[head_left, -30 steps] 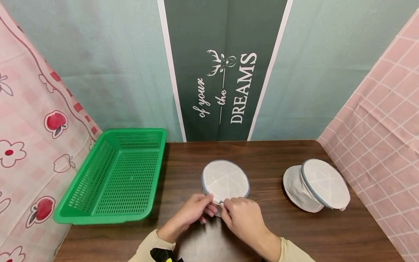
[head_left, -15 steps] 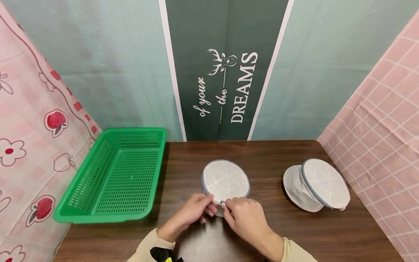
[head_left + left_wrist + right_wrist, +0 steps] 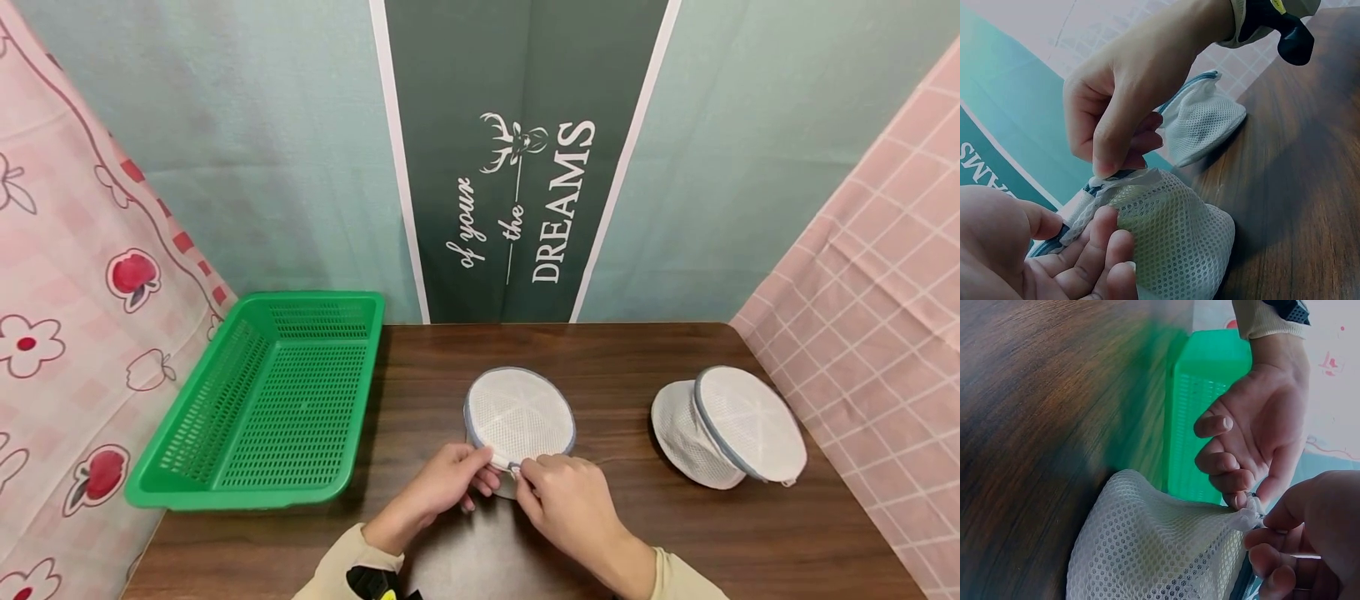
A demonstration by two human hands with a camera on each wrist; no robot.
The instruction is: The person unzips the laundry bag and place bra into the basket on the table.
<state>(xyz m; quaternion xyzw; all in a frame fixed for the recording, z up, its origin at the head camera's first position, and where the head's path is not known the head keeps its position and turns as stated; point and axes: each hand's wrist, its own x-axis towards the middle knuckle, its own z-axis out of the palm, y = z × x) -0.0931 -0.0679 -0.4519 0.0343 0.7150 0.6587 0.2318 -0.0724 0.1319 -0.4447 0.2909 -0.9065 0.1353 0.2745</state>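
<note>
A white mesh laundry bag [image 3: 519, 410] with a blue-grey zipped edge stands on the table before me, its round top facing up. At the near rim my left hand [image 3: 453, 477] pinches the edge between thumb and fingers. Right beside it, my right hand [image 3: 564, 498] pinches the rim at the zip. In the left wrist view, the bag's honeycomb mesh [image 3: 1179, 244] bulges below both hands, and something pale yellowish shows faintly through it. The right wrist view has a bunched white end of the zip band [image 3: 1247, 515] between the two hands; the zip pull itself is hidden by fingers.
A second white mesh bag [image 3: 750, 425] leans tilted on the table's right side. On the left stands a green perforated plastic basket [image 3: 358, 400]. Curtains hang behind the dark wooden table [image 3: 615, 358] and along both sides.
My right hand has shifted slightly to the right along the near rim, still pinching. The left hand keeps its hold, and the head view has turned a little.
</note>
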